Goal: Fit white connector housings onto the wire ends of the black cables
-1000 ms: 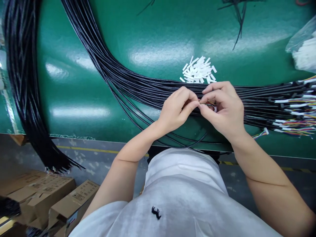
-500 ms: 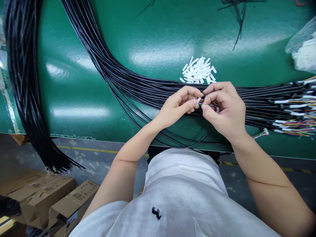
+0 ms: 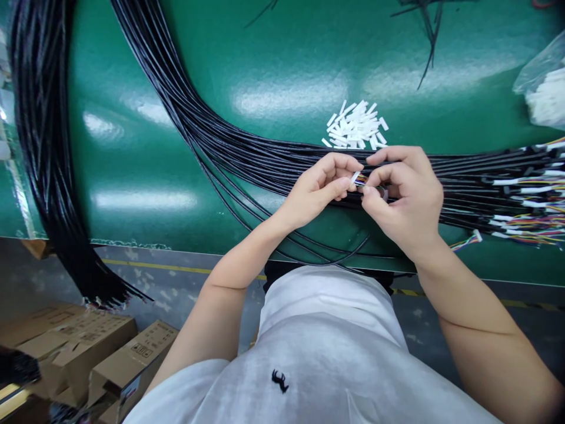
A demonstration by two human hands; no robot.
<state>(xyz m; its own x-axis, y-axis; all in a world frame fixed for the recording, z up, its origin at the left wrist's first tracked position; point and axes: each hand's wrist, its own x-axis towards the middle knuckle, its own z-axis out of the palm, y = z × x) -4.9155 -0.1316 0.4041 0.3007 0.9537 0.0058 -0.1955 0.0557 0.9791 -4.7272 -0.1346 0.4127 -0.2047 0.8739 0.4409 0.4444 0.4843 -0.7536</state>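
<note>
My left hand (image 3: 315, 191) is closed in a pinch on a small white connector (image 3: 355, 177). Thin coloured wires (image 3: 361, 179) run from the connector toward my right hand (image 3: 406, 197), whose thumb and index finger are pinched on them. Part of the wires is hidden behind the right fingers. Both hands are over a thick bundle of black cables (image 3: 247, 154) that curves across the table. Just beyond the fingertips lies a heap of short white tubes (image 3: 356, 126).
Stripped cable ends with coloured wires and white sleeves (image 3: 525, 203) fan out at the right. A second black cable bundle (image 3: 42, 129) hangs over the left table edge. A clear bag of white parts (image 3: 547, 94) lies far right. Cardboard boxes (image 3: 128, 359) stand on the floor.
My right hand has shifted slightly right, and its fingers have slid a little along the coloured wires. The left hand keeps its pinch in nearly the same place.
</note>
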